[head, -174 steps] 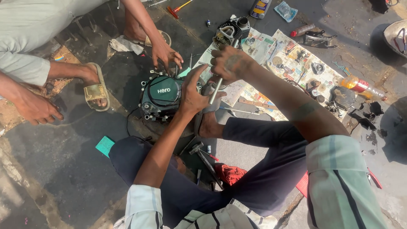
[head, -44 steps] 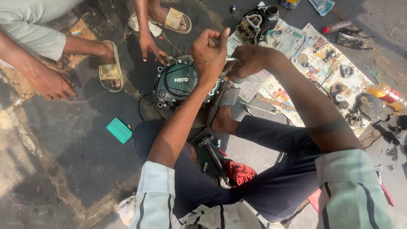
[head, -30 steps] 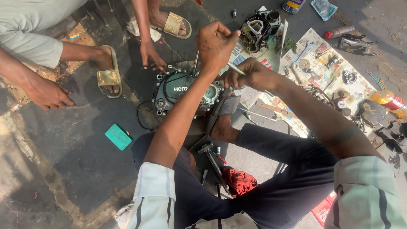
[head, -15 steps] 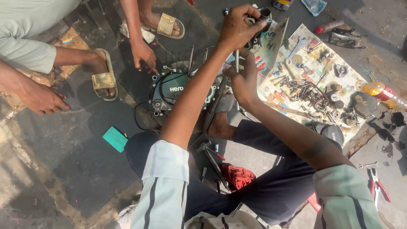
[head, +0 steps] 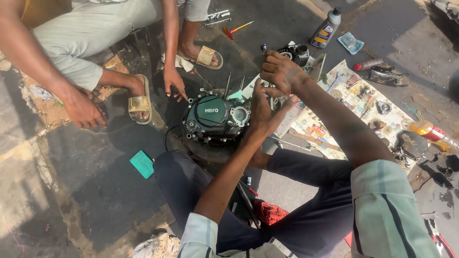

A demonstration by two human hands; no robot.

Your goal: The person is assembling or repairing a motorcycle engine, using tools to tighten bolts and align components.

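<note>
The dark green metal engine case with its round side cover (head: 215, 119) sits on the ground between the person's knees. The left hand (head: 260, 112) presses flat, fingers open, against its right edge; the right hand (head: 282, 71), just beyond, is curled around a thin metal rod (barely visible). This looks like fitting work at the case's right side, and the next move calls for steadying the case.

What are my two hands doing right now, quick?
Left hand: open, palm against the right side of the dark engine block.
Right hand: fingers curled just above the engine; what it grips cannot be told.
</note>
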